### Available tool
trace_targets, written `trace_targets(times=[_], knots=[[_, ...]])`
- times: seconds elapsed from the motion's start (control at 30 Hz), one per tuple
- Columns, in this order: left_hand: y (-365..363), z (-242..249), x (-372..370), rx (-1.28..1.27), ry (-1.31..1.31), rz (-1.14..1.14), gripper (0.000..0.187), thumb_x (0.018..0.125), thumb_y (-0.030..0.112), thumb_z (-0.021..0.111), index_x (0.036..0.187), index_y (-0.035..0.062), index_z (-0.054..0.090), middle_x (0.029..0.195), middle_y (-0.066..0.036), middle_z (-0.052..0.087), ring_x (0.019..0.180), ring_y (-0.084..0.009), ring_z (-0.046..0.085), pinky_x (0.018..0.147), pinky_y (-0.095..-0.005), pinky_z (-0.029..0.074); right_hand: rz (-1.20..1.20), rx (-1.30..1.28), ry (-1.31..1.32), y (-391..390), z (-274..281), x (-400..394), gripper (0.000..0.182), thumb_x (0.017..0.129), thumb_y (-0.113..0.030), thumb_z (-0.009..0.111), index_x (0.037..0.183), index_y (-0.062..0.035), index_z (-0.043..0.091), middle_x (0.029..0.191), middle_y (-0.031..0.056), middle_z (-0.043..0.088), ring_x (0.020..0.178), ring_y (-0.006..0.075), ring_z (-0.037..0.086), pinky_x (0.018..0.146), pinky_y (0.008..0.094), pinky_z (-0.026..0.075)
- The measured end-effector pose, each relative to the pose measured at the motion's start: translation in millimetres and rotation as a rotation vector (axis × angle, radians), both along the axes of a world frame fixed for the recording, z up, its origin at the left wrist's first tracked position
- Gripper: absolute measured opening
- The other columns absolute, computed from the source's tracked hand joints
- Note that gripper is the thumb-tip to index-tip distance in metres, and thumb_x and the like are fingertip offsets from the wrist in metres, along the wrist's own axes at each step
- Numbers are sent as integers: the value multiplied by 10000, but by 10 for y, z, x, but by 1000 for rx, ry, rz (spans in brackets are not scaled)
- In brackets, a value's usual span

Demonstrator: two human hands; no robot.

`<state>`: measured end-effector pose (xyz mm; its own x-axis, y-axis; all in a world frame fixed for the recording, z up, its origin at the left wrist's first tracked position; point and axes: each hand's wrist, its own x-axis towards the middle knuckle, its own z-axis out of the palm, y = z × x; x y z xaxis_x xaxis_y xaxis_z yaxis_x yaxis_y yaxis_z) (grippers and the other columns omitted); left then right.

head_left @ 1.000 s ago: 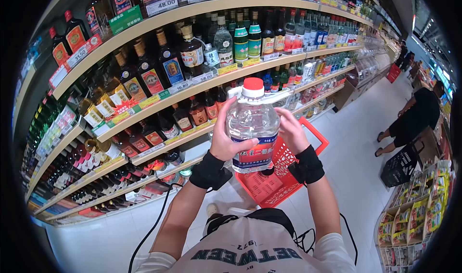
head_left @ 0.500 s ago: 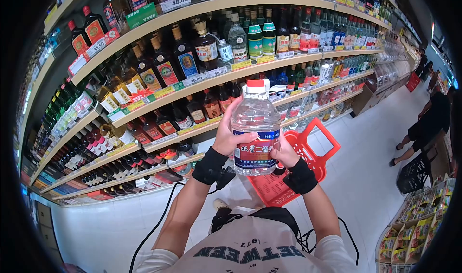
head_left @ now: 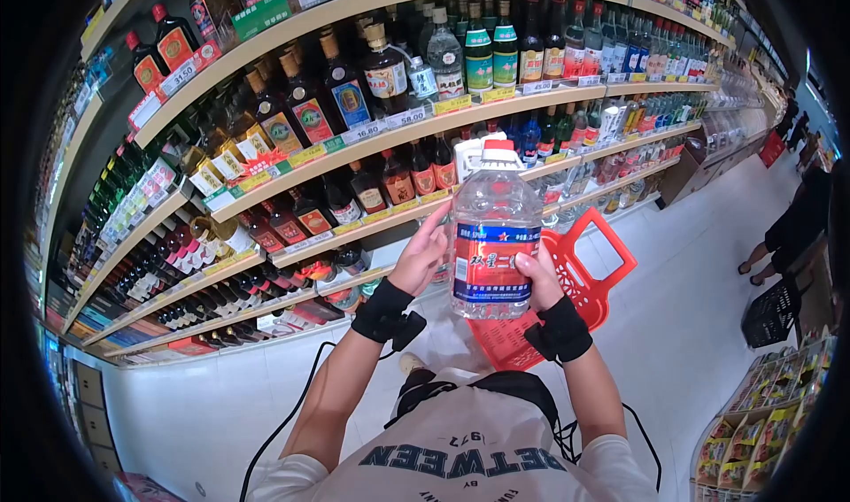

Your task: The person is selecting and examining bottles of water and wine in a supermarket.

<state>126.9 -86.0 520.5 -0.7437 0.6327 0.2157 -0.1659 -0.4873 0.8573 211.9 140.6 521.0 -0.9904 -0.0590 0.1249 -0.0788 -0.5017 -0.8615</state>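
A large clear plastic bottle with a red cap and a blue-and-red label is upright in front of my chest. My right hand grips its right side, the thumb lying across the label. To the left of the bottle, my left hand has its fingers apart, with the fingertips close to the bottle's side; whether they touch it I cannot tell. Both wrists wear black bands. Below and behind the bottle, a red basket shows with its handle raised.
Curved shelves full of bottles run across the front and left. On the right are a person in dark clothes, a black basket and a rack of packaged goods. A black cable hangs beside my left arm.
My left hand has come off the bottle's label, its fingers now apart at the left. The bottle has shifted right in view with my right hand, and its label faces me more squarely.
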Motion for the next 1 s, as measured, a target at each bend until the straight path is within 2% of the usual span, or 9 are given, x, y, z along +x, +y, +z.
trace_targets(times=[0.13,0.23,0.27,0.37,0.57,0.67,0.77,0.87,1.0], knots=[[16,-28,76,-90,-206,-97,729,1018,245,521,1583,232,61,1385,-56,479,1228,-147,490,964,-363,450,2,-47,-30,59,-48,-2,740,878,-228,656,1478,-29,270,1352,147,495,1227,212,519,1038,362,434],[159,16,205,-53,-216,-89,739,1031,221,483,1580,241,-11,1527,-77,349,1351,-188,415,1052,-389,404,11,-62,-48,107,-99,-42,702,909,-206,626,1484,-37,260,1355,144,495,1230,212,518,1033,358,442],[173,-33,179,-15,-194,-128,729,1043,211,440,1575,245,-57,1614,-65,187,1435,-204,308,1130,-396,322,2,-51,-60,104,-77,-43,699,911,-202,621,1485,-38,258,1359,144,492,1233,213,516,1032,359,442],[273,-28,211,39,-175,-74,707,1049,211,416,1575,236,-54,1629,-44,137,1454,-199,263,1163,-382,262,4,-43,-65,131,-95,-66,619,988,-267,542,1494,-56,254,1387,119,472,1249,206,500,1059,364,409],[317,-31,185,65,-145,-79,682,1059,250,389,1575,195,-53,1633,-33,122,1473,-195,211,1180,-379,225,163,-208,-131,227,-34,-61,479,1074,-367,311,1459,-83,329,1423,87,476,1296,205,478,1103,401,366],[330,-18,165,42,-170,-78,669,1063,263,374,1575,189,-50,1632,-30,123,1473,-194,213,1180,-376,224,81,-186,-125,224,-76,-80,543,1054,-461,315,1389,-56,450,1348,106,572,1235,238,555,1057,424,425],[374,-34,153,-8,-114,5,696,1049,287,395,1570,102,-28,1623,-60,149,1468,-190,225,1197,-362,188,74,-190,-120,248,-116,-90,551,1054,-465,310,1396,-53,439,1360,106,562,1238,242,552,1061,424,422],[355,-109,122,-22,-89,-24,705,1045,234,416,1571,119,-39,1625,-60,151,1461,-201,249,1182,-368,232,112,-184,-117,267,-88,-76,558,1053,-470,305,1401,-52,433,1364,108,558,1239,243,551,1067,425,418],[350,-33,147,-87,-30,-46,890,968,296,591,1573,150,-46,1620,-78,162,1436,-225,305,1141,-369,313,96,-165,-70,323,-294,-93,568,1047,-486,316,1396,-56,443,1352,115,565,1232,242,556,1054,417,433]])
